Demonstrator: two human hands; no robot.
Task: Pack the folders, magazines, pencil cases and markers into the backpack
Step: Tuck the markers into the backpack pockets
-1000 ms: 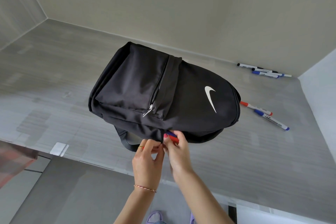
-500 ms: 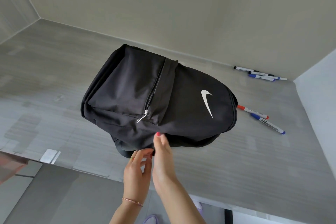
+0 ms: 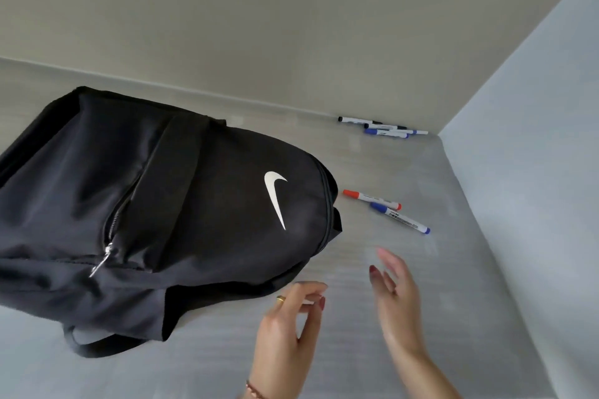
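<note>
Black fabric backpack (image 3: 181,204) lying flat, slim markers (image 3: 385,130) beyond, both hands' fingers (image 3: 385,266) loose, empty.

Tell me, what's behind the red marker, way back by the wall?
Behind the red marker, a small bunch of markers with black and blue caps lies on the table against the wall. They overlap, so I can't count them exactly.

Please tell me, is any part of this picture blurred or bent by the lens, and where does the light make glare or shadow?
In the head view, both hands, the left hand and the right hand, are smeared by motion; the backpack and the red marker look fairly sharp. The wide lens bends the wall edges. Soft light gives a pale sheen on the table, with only a faint shadow beside the backpack.
</note>
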